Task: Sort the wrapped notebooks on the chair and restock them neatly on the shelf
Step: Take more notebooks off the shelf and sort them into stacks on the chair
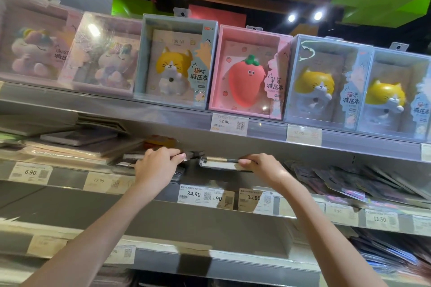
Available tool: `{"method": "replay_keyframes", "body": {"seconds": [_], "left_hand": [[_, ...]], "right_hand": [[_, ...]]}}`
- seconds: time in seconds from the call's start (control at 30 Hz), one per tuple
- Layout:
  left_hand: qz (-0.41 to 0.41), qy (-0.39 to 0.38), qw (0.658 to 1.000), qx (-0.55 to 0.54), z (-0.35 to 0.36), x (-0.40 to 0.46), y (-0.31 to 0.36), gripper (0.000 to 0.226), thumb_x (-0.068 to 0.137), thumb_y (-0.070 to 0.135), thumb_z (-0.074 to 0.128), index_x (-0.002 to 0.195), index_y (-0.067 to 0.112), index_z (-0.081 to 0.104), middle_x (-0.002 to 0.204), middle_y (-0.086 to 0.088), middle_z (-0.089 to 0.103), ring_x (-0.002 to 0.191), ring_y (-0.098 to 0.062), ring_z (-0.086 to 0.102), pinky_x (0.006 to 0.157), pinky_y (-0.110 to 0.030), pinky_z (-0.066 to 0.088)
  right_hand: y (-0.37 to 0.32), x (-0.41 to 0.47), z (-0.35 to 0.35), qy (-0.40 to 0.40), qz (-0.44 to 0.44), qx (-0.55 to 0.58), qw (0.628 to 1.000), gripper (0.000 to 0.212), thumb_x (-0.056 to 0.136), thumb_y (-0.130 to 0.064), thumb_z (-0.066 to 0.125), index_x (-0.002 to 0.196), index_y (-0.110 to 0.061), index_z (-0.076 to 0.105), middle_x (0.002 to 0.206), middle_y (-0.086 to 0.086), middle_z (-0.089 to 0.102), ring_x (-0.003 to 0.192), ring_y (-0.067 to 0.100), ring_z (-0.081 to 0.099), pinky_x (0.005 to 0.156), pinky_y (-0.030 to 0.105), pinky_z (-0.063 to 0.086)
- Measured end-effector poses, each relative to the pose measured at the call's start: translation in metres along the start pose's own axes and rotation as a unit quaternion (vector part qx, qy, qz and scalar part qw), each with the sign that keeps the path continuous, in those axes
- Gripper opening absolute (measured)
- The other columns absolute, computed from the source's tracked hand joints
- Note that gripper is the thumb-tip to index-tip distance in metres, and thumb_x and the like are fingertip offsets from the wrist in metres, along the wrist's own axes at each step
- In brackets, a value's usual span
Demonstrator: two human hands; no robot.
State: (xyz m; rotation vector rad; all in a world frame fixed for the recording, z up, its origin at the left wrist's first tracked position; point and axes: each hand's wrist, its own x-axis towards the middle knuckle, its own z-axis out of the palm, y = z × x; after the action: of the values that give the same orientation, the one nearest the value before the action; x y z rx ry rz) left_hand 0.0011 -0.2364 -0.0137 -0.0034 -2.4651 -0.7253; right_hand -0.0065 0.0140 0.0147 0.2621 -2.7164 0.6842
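Head view, left hand: we see the left hand on the middle shelf, fingers curled together over the edge of a dark wrapped notebook.
Head view, right hand: the right hand pinches the right end of a second wrapped notebook lying flat on that shelf.
Head view, surroundings: we note boxed toy notebooks on the shelf above, among them a pink strawberry box; price tags line the shelf edge.

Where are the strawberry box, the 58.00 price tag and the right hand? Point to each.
strawberry box (249, 72), head view, on the red strawberry inside.
58.00 price tag (229, 124), head view, tag's middle.
right hand (262, 166), head view, back of the hand.
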Motion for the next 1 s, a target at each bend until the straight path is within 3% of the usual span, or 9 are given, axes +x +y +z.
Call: {"method": "replay_keyframes", "body": {"seconds": [0.17,0.33,0.5,0.6,0.7,0.8,0.87,1.0], "left_hand": [[0.04,0.046,0.996,-0.058,-0.004,-0.029,0.003,0.029,0.093,0.046,0.044,0.116,0.04,0.06,0.119,0.012,0.062,0.116,-0.018,0.047,0.089,-0.04,0.043],[0.042,0.043,0.998,-0.018,0.001,-0.056,0.014,0.032,0.095,0.046,0.04,0.123,0.04,0.055,0.132,0.015,0.052,0.132,-0.02,0.032,0.099,-0.043,0.032],[0.037,0.05,0.997,-0.041,0.004,-0.06,0.007,0.038,0.092,0.05,0.043,0.127,0.039,0.052,0.143,0.006,0.036,0.133,-0.019,0.026,0.101,-0.045,0.031],[0.036,0.108,0.993,-0.012,0.0,-0.061,-0.004,0.043,0.089,0.052,0.047,0.127,0.035,0.053,0.127,-0.002,0.04,0.117,-0.024,0.033,0.09,-0.04,0.04],[0.008,0.091,0.995,-0.033,-0.005,-0.063,-0.014,0.048,0.089,0.056,0.041,0.131,0.033,0.047,0.107,-0.002,0.045,0.101,-0.023,0.045,0.074,-0.036,0.047],[-0.021,-0.007,0.998,-0.054,-0.006,-0.061,-0.02,0.055,0.087,0.065,0.029,0.137,0.042,0.03,0.087,0.002,0.063,0.082,-0.022,0.061,0.07,-0.037,0.052],[-0.016,-0.051,0.993,-0.105,-0.002,-0.057,-0.018,0.058,0.088,0.065,0.029,0.14,0.041,0.024,0.078,0.003,0.066,0.071,-0.017,0.065,0.072,-0.04,0.055],[-0.024,-0.087,0.96,-0.265,-0.001,-0.047,-0.007,0.058,0.087,0.061,0.039,0.138,0.033,0.033,0.097,0.009,0.06,0.068,-0.013,0.069,0.072,-0.033,0.057]], "right_hand": [[0.009,-0.036,-0.014,-0.002,-0.004,0.05,0.999,0.033,0.091,-0.042,0.052,0.117,-0.025,0.064,0.111,-0.004,0.062,0.103,0.014,0.054,0.089,0.028,0.041],[0.021,-0.059,-0.002,0.021,-0.009,0.017,1.0,0.037,0.084,-0.058,0.05,0.113,-0.038,0.063,0.114,-0.012,0.065,0.106,0.014,0.059,0.093,0.04,0.046],[0.014,-0.076,0.007,0.16,0.002,-0.05,0.986,0.038,0.085,-0.052,0.054,0.117,-0.032,0.062,0.136,-0.007,0.045,0.125,0.018,0.038,0.09,0.038,0.043],[0.006,-0.095,0.017,0.24,0.029,-0.069,0.968,0.042,0.086,-0.051,0.053,0.123,-0.031,0.055,0.13,0.007,0.035,0.12,0.024,0.025,0.081,0.033,0.037],[0.003,-0.099,0.03,0.221,0.076,-0.054,0.971,0.05,0.088,-0.056,0.043,0.133,-0.034,0.042,0.118,0.01,0.04,0.107,0.025,0.04,0.08,0.033,0.04],[-0.002,-0.095,0.041,0.148,0.09,0.032,0.984,0.055,0.089,-0.059,0.037,0.139,-0.037,0.029,0.1,0.007,0.058,0.088,0.025,0.06,0.07,0.035,0.048],[-0.009,-0.091,0.049,0.121,0.07,0.144,0.98,0.055,0.09,-0.054,0.043,0.139,-0.036,0.025,0.081,0.004,0.058,0.07,0.023,0.06,0.064,0.039,0.055],[-0.03,-0.084,0.057,0.126,0.067,0.31,0.94,0.044,0.091,-0.05,0.045,0.13,-0.038,0.028,0.078,0.006,0.059,0.061,0.025,0.067,0.056,0.034,0.058]]}}
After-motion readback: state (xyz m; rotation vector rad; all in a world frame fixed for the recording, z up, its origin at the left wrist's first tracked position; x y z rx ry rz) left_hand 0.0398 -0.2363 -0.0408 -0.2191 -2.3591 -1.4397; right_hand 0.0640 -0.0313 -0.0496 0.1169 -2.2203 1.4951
